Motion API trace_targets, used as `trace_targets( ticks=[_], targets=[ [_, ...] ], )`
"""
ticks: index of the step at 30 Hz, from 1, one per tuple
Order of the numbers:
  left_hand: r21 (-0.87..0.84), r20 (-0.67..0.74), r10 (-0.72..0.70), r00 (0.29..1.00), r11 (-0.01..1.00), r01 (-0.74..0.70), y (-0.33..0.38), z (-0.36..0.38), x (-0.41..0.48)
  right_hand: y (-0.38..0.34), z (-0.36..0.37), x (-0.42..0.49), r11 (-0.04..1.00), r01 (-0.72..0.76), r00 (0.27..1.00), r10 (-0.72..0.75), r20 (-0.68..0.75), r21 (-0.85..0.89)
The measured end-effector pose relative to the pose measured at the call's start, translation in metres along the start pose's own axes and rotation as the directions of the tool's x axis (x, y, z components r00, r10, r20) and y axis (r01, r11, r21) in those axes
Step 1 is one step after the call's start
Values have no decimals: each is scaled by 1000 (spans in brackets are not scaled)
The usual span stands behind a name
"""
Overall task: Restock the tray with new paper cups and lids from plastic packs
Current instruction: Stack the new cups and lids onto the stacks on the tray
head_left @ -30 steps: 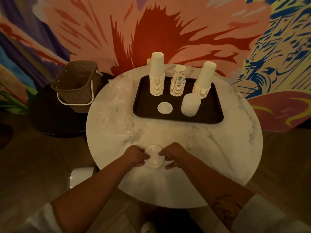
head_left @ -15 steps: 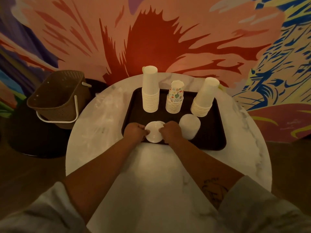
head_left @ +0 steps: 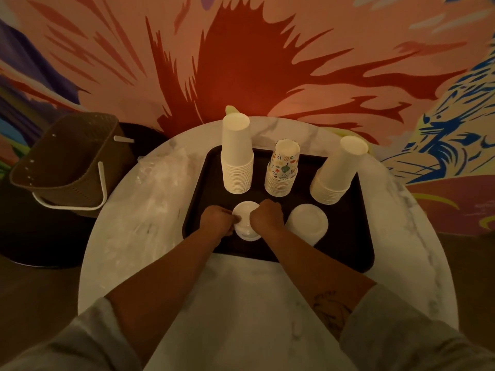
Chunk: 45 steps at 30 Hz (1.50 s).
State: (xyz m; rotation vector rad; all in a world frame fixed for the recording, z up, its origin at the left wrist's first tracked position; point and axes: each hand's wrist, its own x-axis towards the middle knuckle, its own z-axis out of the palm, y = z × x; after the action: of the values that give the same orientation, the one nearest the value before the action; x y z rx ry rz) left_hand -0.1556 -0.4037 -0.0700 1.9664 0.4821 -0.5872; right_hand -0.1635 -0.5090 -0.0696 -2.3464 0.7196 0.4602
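Left hand (head_left: 217, 220), right hand (head_left: 266, 215): fingers curled, gripping small lid stack (head_left: 245, 211) from both sides, seemingly resting on tray (head_left: 348, 259) near 6 o'clock edge. Second lid stack (head_left: 308, 223) at its 3 o'clock. Cup stacks (head_left: 237, 162) toward 12. Plastic wrap (head_left: 155, 183) on table (head_left: 241, 303) at 9.

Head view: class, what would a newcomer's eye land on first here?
Three stacks of upturned paper cups stand along the far side of the dark rectangular tray, the middle one patterned. In front of them, the left hand and right hand grip a small stack of white round lids. A brown woven basket sits left of the round marble table.
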Motion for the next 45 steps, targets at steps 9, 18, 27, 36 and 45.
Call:
trace_targets(
  ticks=[9, 18, 27, 36, 45],
  targets=[
    [110, 13, 72, 997, 991, -73, -11, -1, 6, 2, 8, 7, 1000, 20, 1000, -20, 7, -13],
    [280, 26, 238, 971, 931, -235, -17, 4, 4, 13, 14, 2, 994, 101, 992, -104, -72, -50],
    [484, 146, 502, 853, 715, -504, -17, 7, 0, 1, -20, -26, 878, 478, 846, -465, -262, -18],
    [591, 211, 401, 892, 674, -443, -9, 13, -3, 67, -101, -8, 968, 194, 981, -193, -24, 160],
    [588, 231, 395, 889, 672, -450, -7, 20, -2, 81, -88, -16, 939, 67, 987, -111, 113, 338]
  ],
)
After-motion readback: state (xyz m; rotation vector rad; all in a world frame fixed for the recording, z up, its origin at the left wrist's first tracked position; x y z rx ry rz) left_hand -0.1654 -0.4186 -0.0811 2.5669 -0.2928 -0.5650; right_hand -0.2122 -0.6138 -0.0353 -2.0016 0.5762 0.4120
